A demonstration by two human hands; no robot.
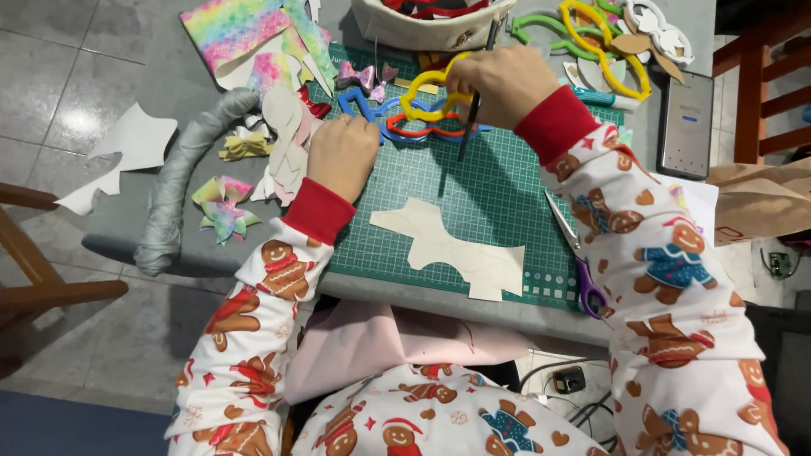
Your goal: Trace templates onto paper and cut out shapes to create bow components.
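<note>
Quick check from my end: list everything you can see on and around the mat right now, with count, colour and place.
Cutting mat: one, green, table centre.
Cut-out shape: one, cream, on mat.
Bow templates: three, yellow, red, blue, mat's far edge.
Scissors: one, purple handles, mat's right edge.
Phone: one, silver, right of mat.
Finished bows: several, pastel, left of mat.
Glitter sheets: few, rainbow, far left.
Left hand: closed, resting on mat's left edge.
Right hand: grips dark pen, on yellow template.

Home craft table: cutting mat [473,194], scissors [574,257], tiled floor [51,76].
</note>
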